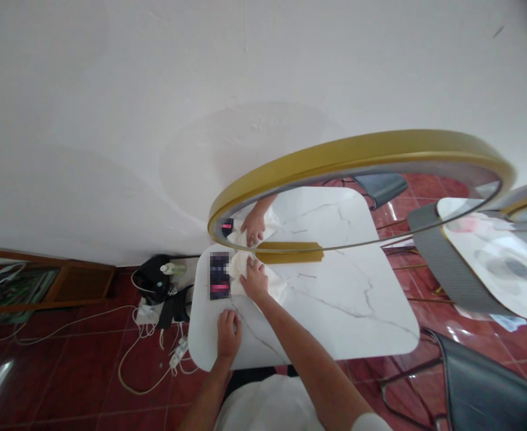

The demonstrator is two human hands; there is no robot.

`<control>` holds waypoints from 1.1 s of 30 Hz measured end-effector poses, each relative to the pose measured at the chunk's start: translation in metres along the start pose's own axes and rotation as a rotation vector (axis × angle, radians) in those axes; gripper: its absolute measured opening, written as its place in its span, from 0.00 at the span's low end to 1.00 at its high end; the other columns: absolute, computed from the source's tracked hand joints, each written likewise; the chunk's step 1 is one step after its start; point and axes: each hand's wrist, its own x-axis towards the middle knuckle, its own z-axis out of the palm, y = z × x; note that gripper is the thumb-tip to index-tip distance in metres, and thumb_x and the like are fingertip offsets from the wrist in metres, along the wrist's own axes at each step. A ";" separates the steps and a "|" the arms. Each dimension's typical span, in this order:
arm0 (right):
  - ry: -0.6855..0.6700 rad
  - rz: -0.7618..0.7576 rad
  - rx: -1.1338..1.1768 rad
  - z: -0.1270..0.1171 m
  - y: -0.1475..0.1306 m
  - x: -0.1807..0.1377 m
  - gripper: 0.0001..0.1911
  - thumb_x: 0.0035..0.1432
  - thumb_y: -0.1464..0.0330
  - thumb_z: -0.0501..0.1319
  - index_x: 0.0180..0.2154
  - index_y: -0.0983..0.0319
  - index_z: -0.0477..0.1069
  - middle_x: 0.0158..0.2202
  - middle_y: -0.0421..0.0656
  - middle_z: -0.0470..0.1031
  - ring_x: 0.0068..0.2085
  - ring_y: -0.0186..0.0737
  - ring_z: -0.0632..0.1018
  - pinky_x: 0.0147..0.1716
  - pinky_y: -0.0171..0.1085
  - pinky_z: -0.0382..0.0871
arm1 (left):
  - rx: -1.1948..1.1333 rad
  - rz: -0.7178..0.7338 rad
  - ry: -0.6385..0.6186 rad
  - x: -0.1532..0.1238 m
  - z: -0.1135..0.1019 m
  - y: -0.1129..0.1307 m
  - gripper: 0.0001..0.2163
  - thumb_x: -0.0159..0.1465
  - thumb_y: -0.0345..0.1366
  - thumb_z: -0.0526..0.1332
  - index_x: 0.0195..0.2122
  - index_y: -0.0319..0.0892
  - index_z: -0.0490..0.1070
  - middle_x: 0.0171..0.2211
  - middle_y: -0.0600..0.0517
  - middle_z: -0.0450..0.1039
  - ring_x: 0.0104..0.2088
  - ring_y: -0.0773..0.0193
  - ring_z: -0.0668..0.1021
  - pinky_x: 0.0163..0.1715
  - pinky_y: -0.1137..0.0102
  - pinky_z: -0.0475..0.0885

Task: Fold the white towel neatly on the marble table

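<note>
On the white marble-patterned table, my right hand presses down on a crumpled white cloth, with its fingers bent into the fabric. My left hand rests on the table nearer to me, its fingers loosely curled and nothing visible in them. A dark phone-like device with a pink strip, partly pixelated, lies left of the cloth and touches its edge. The cloth spreads under my right forearm.
A gold-framed mirror stands at the table's wall side on a gold base. Black chair at right; another table beyond. Left, cables, a power strip, a black bag and a bottle.
</note>
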 end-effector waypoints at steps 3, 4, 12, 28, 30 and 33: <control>-0.009 0.003 0.010 -0.002 0.000 0.004 0.36 0.57 0.58 0.53 0.63 0.58 0.41 0.58 0.53 0.55 0.53 0.54 0.61 0.37 0.43 0.67 | 0.016 0.011 -0.005 0.000 0.000 0.000 0.06 0.60 0.27 0.50 0.29 0.44 0.62 0.30 0.51 0.62 0.34 0.59 0.67 0.37 0.64 0.64; -0.013 -0.002 0.012 -0.002 0.002 0.001 0.36 0.57 0.57 0.53 0.63 0.57 0.41 0.58 0.53 0.55 0.53 0.54 0.60 0.37 0.43 0.67 | 0.019 0.013 -0.008 0.000 -0.001 0.001 0.06 0.60 0.27 0.50 0.29 0.44 0.62 0.30 0.51 0.62 0.34 0.59 0.67 0.37 0.64 0.64; 0.024 -0.102 -0.070 0.006 0.050 -0.060 0.37 0.56 0.56 0.53 0.64 0.54 0.42 0.56 0.50 0.60 0.50 0.52 0.62 0.42 0.47 0.63 | 0.096 0.041 -0.008 0.000 0.000 0.000 0.05 0.60 0.28 0.50 0.29 0.43 0.62 0.30 0.51 0.63 0.33 0.59 0.68 0.37 0.65 0.64; 0.044 -0.303 -0.079 0.003 0.196 -0.145 0.51 0.44 0.40 0.54 0.64 0.51 0.38 0.63 0.50 0.51 0.59 0.61 0.56 0.52 0.61 0.44 | 0.118 0.291 -0.116 0.000 0.015 0.068 0.13 0.64 0.32 0.48 0.48 0.41 0.63 0.46 0.45 0.66 0.49 0.57 0.69 0.51 0.59 0.64; 0.074 -0.343 -0.097 0.003 0.207 -0.147 0.47 0.49 0.42 0.52 0.64 0.51 0.37 0.65 0.48 0.47 0.61 0.58 0.53 0.55 0.60 0.40 | 0.172 0.399 -0.203 -0.005 0.027 0.085 0.16 0.65 0.33 0.48 0.53 0.41 0.62 0.50 0.45 0.66 0.52 0.57 0.67 0.53 0.59 0.62; 0.134 -0.386 -0.132 0.001 0.230 -0.150 0.41 0.55 0.48 0.50 0.64 0.51 0.37 0.66 0.44 0.43 0.63 0.54 0.50 0.57 0.58 0.33 | 0.265 0.478 -0.271 -0.013 0.048 0.101 0.20 0.66 0.36 0.48 0.59 0.42 0.56 0.56 0.46 0.63 0.57 0.57 0.64 0.56 0.59 0.60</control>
